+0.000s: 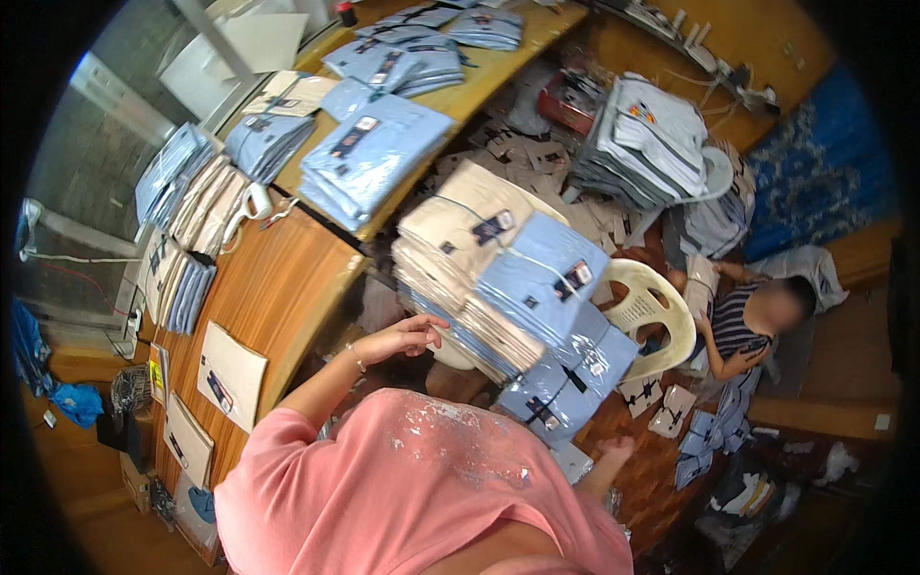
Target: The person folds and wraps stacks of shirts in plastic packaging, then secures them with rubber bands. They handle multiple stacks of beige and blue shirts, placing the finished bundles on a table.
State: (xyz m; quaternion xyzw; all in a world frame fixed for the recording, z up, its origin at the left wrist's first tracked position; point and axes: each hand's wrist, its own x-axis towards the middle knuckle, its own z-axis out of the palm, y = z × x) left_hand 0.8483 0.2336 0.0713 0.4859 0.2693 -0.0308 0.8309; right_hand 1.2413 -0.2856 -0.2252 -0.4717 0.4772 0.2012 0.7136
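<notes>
My left hand (410,335), a bracelet at its wrist, reaches out beside the near left side of a tall stack of packed garments. Its fingers are apart and hold nothing. Cream folded garments (460,216) and light blue folded garments (544,273), in clear plastic with dark labels, top this stack, which rests on a pale plastic chair (676,316). More blue packed garments (565,388) lie at its near end. Low on the right, my right hand (613,448) is somewhat blurred, near these blue packs, its fingers loosely spread and nothing visible in them.
A wooden table (287,273) on the left carries blue packs (374,153) and cream packs (233,374). Beyond the chair, white and grey garments (642,134) are piled high. At right a seated person (757,316) handles a cream pack. Packs (704,441) cover part of the floor.
</notes>
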